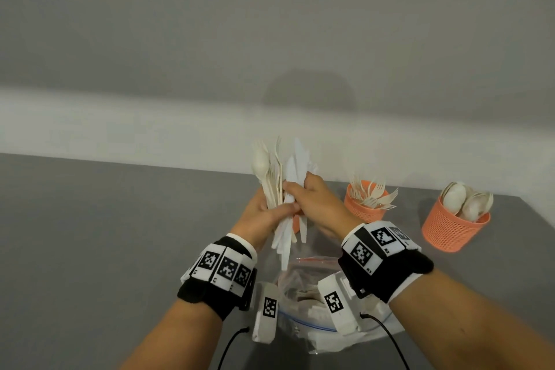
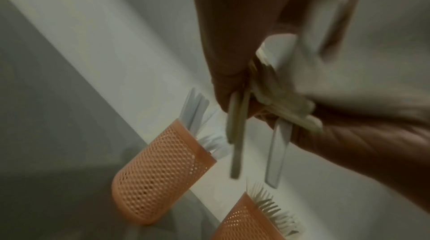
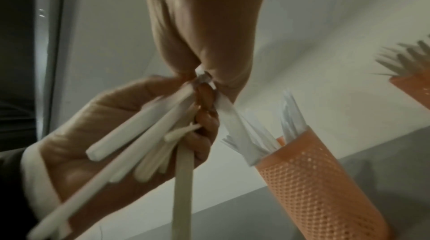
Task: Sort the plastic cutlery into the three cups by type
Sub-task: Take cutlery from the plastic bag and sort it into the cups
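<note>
My left hand [image 1: 265, 212] grips a mixed bundle of plastic cutlery [image 1: 277, 171] upright by the handles: cream spoons and forks and white knives. My right hand [image 1: 300, 189] pinches the white knives [image 1: 295, 165] on the right side of the bundle; its pinch also shows in the right wrist view [image 3: 204, 76]. Three orange mesh cups stand behind. The knife cup [image 3: 314, 179] is mostly hidden behind my hands in the head view. The fork cup [image 1: 365, 209] stands right of it, and the spoon cup [image 1: 453, 230] is farthest right.
A clear zip bag [image 1: 303, 285] with more cutlery inside lies on the grey table [image 1: 120, 234] under my wrists. A pale wall runs close behind the cups. The table's right edge passes near the spoon cup. Cables trail from both wrist bands.
</note>
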{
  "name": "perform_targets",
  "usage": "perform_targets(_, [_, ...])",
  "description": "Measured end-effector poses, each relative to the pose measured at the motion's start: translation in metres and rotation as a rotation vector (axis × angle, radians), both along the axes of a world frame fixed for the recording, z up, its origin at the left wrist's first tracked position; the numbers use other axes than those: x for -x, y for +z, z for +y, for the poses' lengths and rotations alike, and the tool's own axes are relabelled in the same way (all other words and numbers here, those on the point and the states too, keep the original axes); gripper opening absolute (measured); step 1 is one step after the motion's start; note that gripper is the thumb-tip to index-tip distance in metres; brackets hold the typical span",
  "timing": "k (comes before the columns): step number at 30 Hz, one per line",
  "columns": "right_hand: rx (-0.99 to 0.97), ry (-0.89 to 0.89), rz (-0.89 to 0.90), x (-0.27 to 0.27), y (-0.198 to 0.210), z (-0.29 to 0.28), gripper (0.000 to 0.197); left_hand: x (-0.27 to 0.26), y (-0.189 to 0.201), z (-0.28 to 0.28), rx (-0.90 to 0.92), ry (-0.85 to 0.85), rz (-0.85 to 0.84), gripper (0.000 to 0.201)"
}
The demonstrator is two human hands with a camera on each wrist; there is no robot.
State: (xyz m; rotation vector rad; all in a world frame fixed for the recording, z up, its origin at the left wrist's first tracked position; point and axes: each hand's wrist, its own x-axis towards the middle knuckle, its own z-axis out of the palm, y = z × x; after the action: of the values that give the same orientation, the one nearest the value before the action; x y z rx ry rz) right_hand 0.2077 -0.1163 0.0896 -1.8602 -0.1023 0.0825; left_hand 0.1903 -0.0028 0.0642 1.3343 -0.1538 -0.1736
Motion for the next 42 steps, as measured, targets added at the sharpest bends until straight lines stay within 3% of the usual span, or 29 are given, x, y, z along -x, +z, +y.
perform_targets(2, [-0.089, 0.048, 0.034, 0.001, -0.002, -0.003, 0.025, 0.0, -0.002, -0.001, 0.081, -0.003, 0.058, 0.029])
perform_targets(9, [-0.286, 0.086, 0.106, -0.008, 0.001, -0.011, 0.014, -0.004, -0.011, 0.003, 0.073, 0.159, 0.068, 0.014])
perform_targets(15, [-0.437, -0.171, -0.198, -0.046, 0.028, -0.033, 0.012, -0.011, -0.008, 0.027, 0.014, 0.255, 0.04, 0.015])
perform_targets(21, [-0.244, -0.171, -0.306, -0.067, 0.001, -0.009, 0.015, -0.018, -0.007, 0.034, 0.068, 0.274, 0.004, 0.004])
perform_targets(26, [-0.086, -0.082, -0.153, -0.072, -0.036, -0.002, 0.02, -0.016, -0.005, 0.038, 0.102, 0.256, -0.028, 0.013])
perform_targets(29, [-0.015, -0.131, -0.201, -0.078, -0.043, -0.004, 0.011, -0.017, -0.006, 0.036, 0.12, 0.238, -0.048, 0.016])
perform_targets(32, [0.075, -0.119, -0.255, -0.08, -0.048, -0.002, 0.017, -0.017, -0.007, 0.03, 0.114, 0.199, -0.07, 0.018])
perform_targets(36, [0.026, -0.108, -0.26, -0.079, -0.04, -0.004, 0.024, -0.017, -0.009, 0.026, 0.082, 0.144, -0.067, 0.013])
perform_targets(38, [-0.009, -0.175, -0.396, -0.074, -0.027, -0.008, 0.029, -0.018, -0.009, 0.026, 0.089, 0.137, -0.058, 0.013])
perform_targets(40, [-0.025, -0.259, -0.545, -0.06, -0.009, -0.009, 0.024, -0.021, -0.01, 0.026, 0.102, 0.15, -0.052, 0.014])
perform_targets(42, [-0.048, -0.241, -0.518, -0.045, 0.005, -0.008, 0.018, -0.023, -0.009, 0.023, 0.126, 0.143, -0.048, 0.012])
